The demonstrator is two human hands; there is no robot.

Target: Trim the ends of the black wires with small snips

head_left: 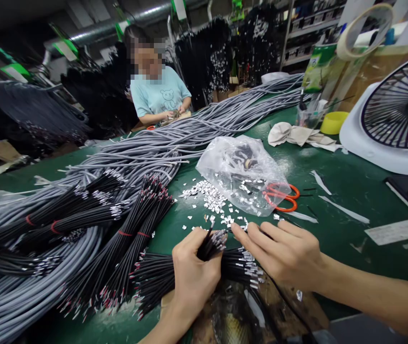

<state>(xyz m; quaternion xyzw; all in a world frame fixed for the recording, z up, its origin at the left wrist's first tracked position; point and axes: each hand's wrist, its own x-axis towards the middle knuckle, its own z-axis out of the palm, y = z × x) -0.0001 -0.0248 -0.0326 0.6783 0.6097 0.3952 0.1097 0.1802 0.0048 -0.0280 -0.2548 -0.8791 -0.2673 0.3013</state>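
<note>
My left hand (197,272) is closed around a bundle of short black wires (211,244) with silvery tips pointing up and right. Just right of it, my right hand (282,251) has its fingers curled, the index fingertip close to those tips. Whatever is in its grip is hidden. Under both hands lies another batch of black wires (239,263) with pale flat ends. Small silvery pieces (209,196) are scattered on the green table beyond my fingers. A dark cord (290,306) runs down below my right hand.
Tied black wire bundles (128,234) and long grey cables (175,138) cover the left and back. A clear plastic bag (239,167), orange-handled scissors (286,197) and a white fan (397,114) stand or lie to the right. A co-worker (162,95) sits across the table.
</note>
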